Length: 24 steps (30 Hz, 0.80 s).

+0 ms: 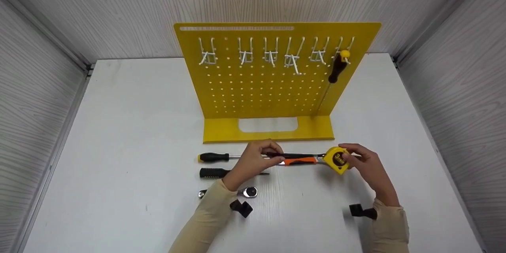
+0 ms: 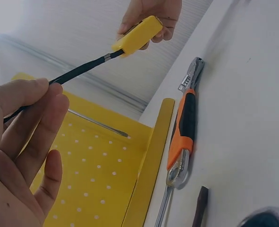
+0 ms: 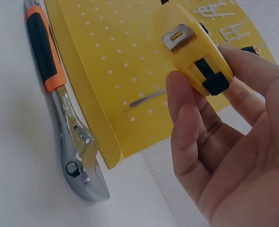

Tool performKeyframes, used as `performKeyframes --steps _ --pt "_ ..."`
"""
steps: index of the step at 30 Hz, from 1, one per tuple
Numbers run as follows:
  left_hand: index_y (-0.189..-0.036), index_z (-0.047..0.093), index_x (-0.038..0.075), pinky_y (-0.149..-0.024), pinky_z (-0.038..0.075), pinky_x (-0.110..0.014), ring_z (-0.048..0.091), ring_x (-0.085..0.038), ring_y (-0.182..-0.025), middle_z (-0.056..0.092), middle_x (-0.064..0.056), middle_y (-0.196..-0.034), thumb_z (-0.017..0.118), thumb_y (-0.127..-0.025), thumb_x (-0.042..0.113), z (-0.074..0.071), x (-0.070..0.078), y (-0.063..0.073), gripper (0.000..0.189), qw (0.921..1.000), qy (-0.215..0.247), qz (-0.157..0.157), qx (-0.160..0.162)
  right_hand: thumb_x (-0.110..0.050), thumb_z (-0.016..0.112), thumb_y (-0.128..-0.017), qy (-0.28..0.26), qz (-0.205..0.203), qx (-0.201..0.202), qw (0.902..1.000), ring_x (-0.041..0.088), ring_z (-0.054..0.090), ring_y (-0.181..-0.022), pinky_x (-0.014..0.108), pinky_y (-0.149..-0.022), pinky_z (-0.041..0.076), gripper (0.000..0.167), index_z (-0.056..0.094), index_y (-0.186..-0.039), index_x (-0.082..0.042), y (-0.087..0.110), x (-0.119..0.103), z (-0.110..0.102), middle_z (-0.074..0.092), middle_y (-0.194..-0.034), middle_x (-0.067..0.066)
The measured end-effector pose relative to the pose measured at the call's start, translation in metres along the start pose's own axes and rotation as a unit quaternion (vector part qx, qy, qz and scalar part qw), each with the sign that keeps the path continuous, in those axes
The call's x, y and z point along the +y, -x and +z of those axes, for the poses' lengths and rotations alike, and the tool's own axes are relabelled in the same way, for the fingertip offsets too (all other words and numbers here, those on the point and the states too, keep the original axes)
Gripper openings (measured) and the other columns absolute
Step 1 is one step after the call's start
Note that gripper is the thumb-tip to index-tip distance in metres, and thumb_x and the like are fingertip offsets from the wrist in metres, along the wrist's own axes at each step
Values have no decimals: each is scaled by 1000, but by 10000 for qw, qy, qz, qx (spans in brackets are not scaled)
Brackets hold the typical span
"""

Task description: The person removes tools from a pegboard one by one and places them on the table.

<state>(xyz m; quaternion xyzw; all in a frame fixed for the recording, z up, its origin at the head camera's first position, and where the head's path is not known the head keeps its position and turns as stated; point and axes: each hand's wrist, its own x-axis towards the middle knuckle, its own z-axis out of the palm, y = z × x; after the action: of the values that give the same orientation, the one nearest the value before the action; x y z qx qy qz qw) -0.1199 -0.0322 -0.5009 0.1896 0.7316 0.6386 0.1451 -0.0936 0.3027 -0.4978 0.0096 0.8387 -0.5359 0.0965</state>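
A yellow tape measure (image 1: 335,160) is held above the table by my right hand (image 1: 367,168), thumb on one face and fingers on the other. In the right wrist view its metal end hook and black lock button show on the yellow case (image 3: 196,52). From the case runs a black wrist strap (image 2: 80,70), stretched toward the left. My left hand (image 1: 255,162) pinches this strap between thumb and forefinger, the other fingers loosely bent. Below the strap, an adjustable wrench (image 2: 181,127) with an orange and black handle lies on the table.
Behind stands a yellow pegboard (image 1: 221,126) with several white hooks (image 1: 292,61). A screwdriver (image 1: 337,69) hangs on the rightmost hook. Left of the wrench lie a yellow-ended screwdriver (image 1: 213,157), another black-handled screwdriver (image 1: 213,172) and a ratchet (image 1: 250,192), partly covered by my left arm.
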Motion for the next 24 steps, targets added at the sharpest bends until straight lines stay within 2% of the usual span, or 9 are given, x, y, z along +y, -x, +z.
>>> performKeyframes --steps 3,6,12,15,18,21,24 --pt "-96 72 11 -76 54 -28 70 -10 -88 73 -5 -96 75 -84 19 2 -5 3 14 9994 -344 17 -52 -30 61 -95 67 133 -86 9999 10 60 -89 22 -73 53 40 61 -127 -7 2 3 -2 60 -108 -9" --pt "-96 74 15 -73 52 -22 70 -8 -85 75 0 -94 74 -85 23 3 -9 6 13 9947 -1014 89 -120 -32 61 -95 151 270 -195 9993 10 60 -88 24 -71 53 41 61 -128 -8 3 6 -4 59 -109 -4" --pt "-95 76 18 -73 50 -21 69 -6 -80 75 4 -88 72 -86 27 3 -15 8 14 9716 -2324 336 -301 -36 59 -95 361 423 -340 9979 12 60 -87 26 -69 54 42 62 -128 -10 5 15 -8 60 -114 3" --pt "-96 76 20 -71 48 -20 68 -4 -77 75 5 -85 72 -86 28 3 -18 9 13 9645 -2585 395 -357 -37 59 -95 411 497 -378 9972 12 59 -86 25 -70 53 42 62 -128 -12 5 20 -8 61 -116 4" --pt "-96 76 20 -69 47 -20 68 -3 -75 75 5 -85 72 -86 26 3 -22 10 12 9635 -2624 411 -345 -38 58 -95 480 553 -407 9965 13 59 -87 24 -71 54 42 62 -129 -13 5 24 -8 61 -118 6" --pt "-94 77 20 -67 46 -20 67 -2 -73 75 6 -83 72 -86 26 4 -24 11 11 9607 -2740 333 -283 -40 58 -95 547 595 -467 9956 15 59 -89 24 -73 54 43 62 -129 -14 5 27 -7 59 -119 11" --pt "-91 77 21 -64 44 -20 64 -1 -70 74 7 -79 72 -85 28 6 -26 12 10 9544 -2970 199 -207 -42 58 -95 655 669 -542 9941 16 58 -90 24 -73 53 44 62 -129 -16 4 29 -4 59 -123 12"
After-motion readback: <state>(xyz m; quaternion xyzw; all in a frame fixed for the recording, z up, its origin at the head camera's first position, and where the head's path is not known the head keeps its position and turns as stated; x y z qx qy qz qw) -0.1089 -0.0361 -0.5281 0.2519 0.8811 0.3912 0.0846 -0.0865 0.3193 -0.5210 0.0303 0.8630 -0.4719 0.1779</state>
